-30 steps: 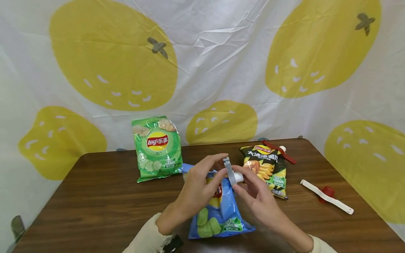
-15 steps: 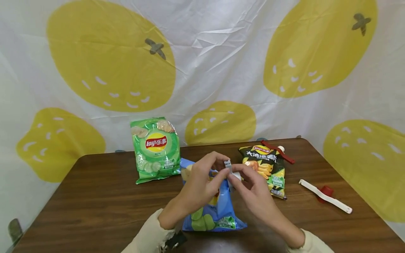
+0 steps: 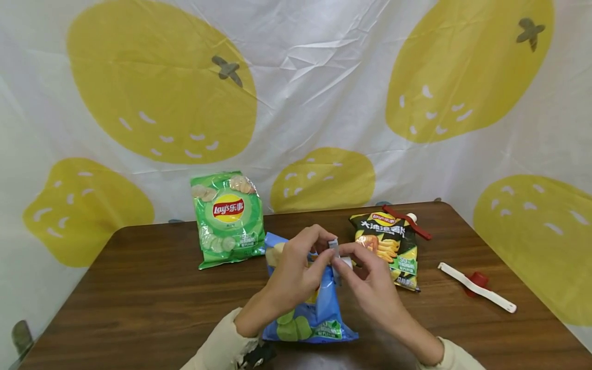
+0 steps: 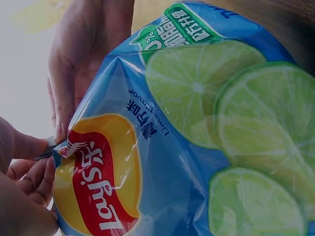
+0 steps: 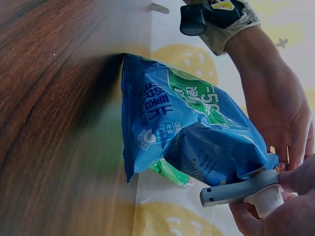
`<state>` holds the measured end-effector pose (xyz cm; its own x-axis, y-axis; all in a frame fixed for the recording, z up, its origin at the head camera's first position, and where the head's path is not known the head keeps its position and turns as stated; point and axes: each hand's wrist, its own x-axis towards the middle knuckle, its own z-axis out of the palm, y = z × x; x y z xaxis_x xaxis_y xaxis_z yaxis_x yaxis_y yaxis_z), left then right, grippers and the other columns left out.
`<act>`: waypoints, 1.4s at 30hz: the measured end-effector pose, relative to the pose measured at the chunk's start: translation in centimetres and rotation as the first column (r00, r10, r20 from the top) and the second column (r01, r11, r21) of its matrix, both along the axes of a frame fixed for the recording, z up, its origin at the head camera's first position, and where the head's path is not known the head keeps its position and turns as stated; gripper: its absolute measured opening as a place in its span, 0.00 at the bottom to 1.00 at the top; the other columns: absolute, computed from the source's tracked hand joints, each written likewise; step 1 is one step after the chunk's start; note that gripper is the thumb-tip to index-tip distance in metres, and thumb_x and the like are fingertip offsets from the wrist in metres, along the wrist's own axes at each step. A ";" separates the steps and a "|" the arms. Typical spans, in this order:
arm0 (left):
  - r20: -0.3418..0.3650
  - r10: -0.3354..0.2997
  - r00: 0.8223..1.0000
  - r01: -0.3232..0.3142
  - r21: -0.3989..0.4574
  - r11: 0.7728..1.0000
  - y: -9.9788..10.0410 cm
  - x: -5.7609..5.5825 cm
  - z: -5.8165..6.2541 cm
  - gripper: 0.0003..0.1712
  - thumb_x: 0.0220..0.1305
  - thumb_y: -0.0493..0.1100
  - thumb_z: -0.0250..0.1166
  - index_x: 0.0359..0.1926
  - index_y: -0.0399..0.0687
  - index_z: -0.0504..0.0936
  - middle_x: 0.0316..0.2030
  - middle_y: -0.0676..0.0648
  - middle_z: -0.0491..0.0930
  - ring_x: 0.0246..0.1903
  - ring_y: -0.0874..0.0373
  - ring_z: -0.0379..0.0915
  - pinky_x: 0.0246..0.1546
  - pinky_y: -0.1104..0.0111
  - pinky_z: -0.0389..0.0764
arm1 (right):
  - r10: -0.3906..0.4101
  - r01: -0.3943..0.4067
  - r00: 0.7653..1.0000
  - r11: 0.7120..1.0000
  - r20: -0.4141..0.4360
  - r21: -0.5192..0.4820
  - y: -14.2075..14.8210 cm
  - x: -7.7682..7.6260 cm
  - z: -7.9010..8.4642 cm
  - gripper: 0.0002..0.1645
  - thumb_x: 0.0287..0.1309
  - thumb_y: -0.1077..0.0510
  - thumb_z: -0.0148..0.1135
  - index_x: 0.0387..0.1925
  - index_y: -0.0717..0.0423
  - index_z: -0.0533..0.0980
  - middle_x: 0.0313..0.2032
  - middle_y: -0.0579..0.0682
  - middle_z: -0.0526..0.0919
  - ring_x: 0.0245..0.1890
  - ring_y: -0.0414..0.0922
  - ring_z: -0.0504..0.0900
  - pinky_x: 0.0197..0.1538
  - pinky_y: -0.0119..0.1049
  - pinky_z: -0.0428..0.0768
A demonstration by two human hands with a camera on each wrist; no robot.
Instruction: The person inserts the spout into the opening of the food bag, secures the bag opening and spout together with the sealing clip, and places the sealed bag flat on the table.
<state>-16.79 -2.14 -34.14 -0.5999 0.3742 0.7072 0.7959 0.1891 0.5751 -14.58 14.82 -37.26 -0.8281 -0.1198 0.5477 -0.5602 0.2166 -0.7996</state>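
A blue Lay's lime chip bag [image 3: 319, 324] stands between the hands, its printed front filling much of the left wrist view. At its right side sits a grey bag clip [image 5: 236, 190] with a white round spout cap [image 5: 268, 200]. My left hand [image 3: 293, 272] pinches the clip's upper end between thumb and fingers, against the bag. My right hand [image 3: 376, 288] pinches the clip beside the cap, its thumb close to the left thumb. The fingers hide much of the clip in the head view, so how far the bag's edge sits inside it cannot be seen.
A green Lay's bag [image 3: 227, 221] stands at the back left. To the right lies a black chip bag [image 3: 386, 246] with a red clip [image 3: 409, 223] across its top corner. A white clip with a red cap [image 3: 478, 288] lies on the brown wooden table [image 3: 139, 303].
My hands have drawn closer together, and the right fingers have shifted further over the grey clip. The blue bag has moved slightly left and away from me. The other bags and clips stay put.
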 end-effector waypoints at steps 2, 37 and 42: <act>-0.014 0.007 1.000 -0.007 0.001 1.000 0.1 0.0 0.0 0.07 0.67 0.31 0.61 0.44 0.43 0.79 0.35 0.51 0.79 0.35 0.64 0.74 0.36 0.69 0.78 | -0.007 0.007 1.000 1.000 -0.012 0.000 0.0 0.1 0.0 0.06 0.65 0.64 0.62 0.42 0.55 0.81 0.41 0.47 0.84 0.42 0.43 0.83 0.40 0.35 0.84; 0.551 0.174 0.817 -0.167 -0.062 0.984 -6.9 -0.2 -5.3 0.47 0.59 0.52 0.73 0.73 0.44 0.59 0.62 0.43 0.74 0.55 0.51 0.76 0.53 0.58 0.79 | -0.018 0.032 0.997 0.982 0.074 -0.186 1.0 -1.5 0.0 0.10 0.69 0.64 0.57 0.49 0.64 0.76 0.44 0.53 0.81 0.42 0.45 0.81 0.47 0.31 0.81; 0.605 0.024 0.795 -0.022 -0.011 1.000 -6.4 -0.4 -7.4 0.39 0.59 0.45 0.74 0.67 0.46 0.65 0.57 0.42 0.78 0.53 0.50 0.78 0.53 0.61 0.79 | -0.026 0.044 0.996 0.975 0.088 -0.219 0.8 -1.7 -0.2 0.11 0.70 0.63 0.57 0.49 0.65 0.76 0.43 0.51 0.81 0.39 0.44 0.81 0.46 0.31 0.80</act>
